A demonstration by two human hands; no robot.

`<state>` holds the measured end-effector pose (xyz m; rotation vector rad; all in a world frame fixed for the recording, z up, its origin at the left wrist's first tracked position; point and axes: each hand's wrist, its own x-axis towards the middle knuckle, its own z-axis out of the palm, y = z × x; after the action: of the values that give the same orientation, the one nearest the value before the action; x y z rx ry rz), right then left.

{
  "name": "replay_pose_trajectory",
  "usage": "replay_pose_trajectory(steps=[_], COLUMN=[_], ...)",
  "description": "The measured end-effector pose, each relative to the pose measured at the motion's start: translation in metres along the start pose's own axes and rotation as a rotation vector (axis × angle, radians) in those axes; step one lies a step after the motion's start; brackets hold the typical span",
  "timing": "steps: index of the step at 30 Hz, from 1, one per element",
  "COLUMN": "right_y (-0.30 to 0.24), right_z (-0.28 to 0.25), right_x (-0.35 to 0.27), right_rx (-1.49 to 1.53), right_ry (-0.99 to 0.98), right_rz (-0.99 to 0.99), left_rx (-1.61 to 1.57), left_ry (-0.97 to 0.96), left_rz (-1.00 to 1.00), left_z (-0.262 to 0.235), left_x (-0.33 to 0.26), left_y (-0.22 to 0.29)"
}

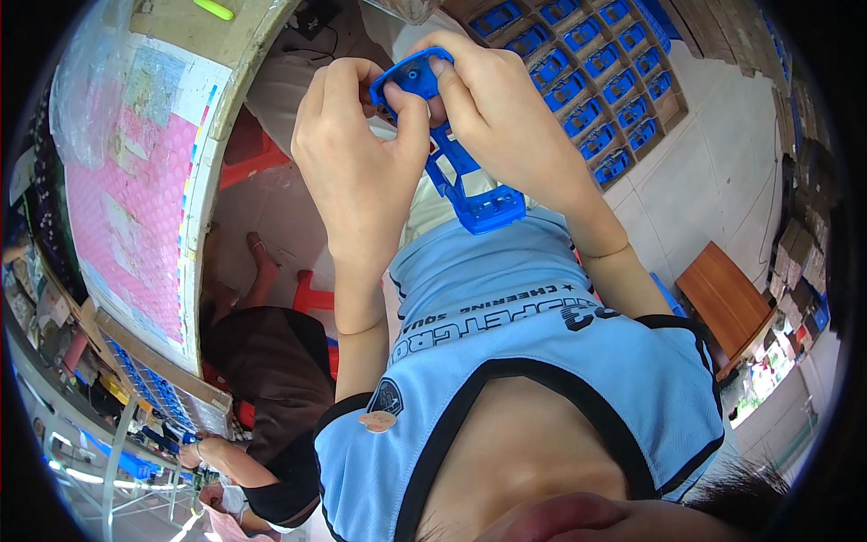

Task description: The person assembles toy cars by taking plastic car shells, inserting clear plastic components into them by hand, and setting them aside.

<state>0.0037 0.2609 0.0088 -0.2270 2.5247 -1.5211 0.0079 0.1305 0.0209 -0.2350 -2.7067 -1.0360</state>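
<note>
A glossy blue plastic toy-car body shell (461, 159), window openings cut through it, sits before the light-blue jersey (542, 379), its long axis slanting from the fingertips down toward the waist; which end is the nose I can't quite tell. The left hand (357, 149) and right hand (495, 95) both pinch its far end. Beyond, a compartmented tray (670, 108) holds blue toy cars (602, 60).

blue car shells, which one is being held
The shell at upper centre, gripped by the left hand and right hand; the upper-right shells lie in a divided box.
</note>
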Motion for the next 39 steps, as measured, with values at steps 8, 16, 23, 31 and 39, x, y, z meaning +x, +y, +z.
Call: replay_pose_trajectory(steps=[8,16,23,31,39], right_y=[0.005,0.065,0.202,0.319,0.392], right_z=[0.006,0.027,0.009,0.027,0.034], right_x=[-0.002,-0.038,0.014,0.116,0.171], right_rx=[0.575,1.007,0.878,0.75,0.106], right_ry=[0.0,-0.22,0.286,0.407,0.543], right_rz=[0.014,0.451,0.663,0.696,0.665], left_rx=[-0.203,-0.35,-0.246,-0.216,-0.206], left_ry=[-0.004,-0.267,-0.339,-0.454,-0.534], left_rz=[-0.151,-0.412,-0.329,-0.258,-0.205], left_z=[-0.002,0.033,0.072,0.087,0.102], left_x=[0.002,-0.013,-0.034,-0.051,-0.054], left_y=[-0.006,-0.059,-0.056,-0.063,-0.056])
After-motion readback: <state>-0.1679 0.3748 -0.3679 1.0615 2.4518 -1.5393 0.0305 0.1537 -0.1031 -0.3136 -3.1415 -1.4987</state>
